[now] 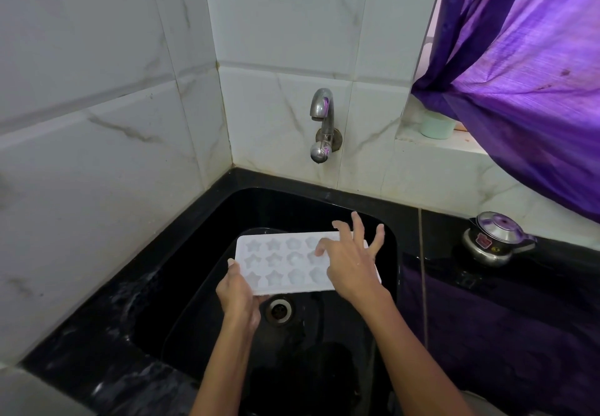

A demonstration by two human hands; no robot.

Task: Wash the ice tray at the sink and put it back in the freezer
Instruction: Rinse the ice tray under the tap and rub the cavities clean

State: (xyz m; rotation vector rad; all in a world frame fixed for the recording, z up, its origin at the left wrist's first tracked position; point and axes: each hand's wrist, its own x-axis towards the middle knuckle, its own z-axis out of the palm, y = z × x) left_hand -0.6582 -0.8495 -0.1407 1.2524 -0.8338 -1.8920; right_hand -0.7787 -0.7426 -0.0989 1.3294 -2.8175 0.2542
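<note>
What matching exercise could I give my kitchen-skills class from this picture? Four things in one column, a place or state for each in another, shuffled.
Things:
1. ice tray
2. tap
3. steel pot
4. right hand

Places or states:
A. fixed to the tiled wall, no water seen running
B. fingers spread over the tray's right part
C. held over the black sink, moulds facing up
D. on the black counter right of the sink, lid on

Pairs: 1-C, 2-A, 3-D, 4-B

The left hand grips the tray's left end.
</note>
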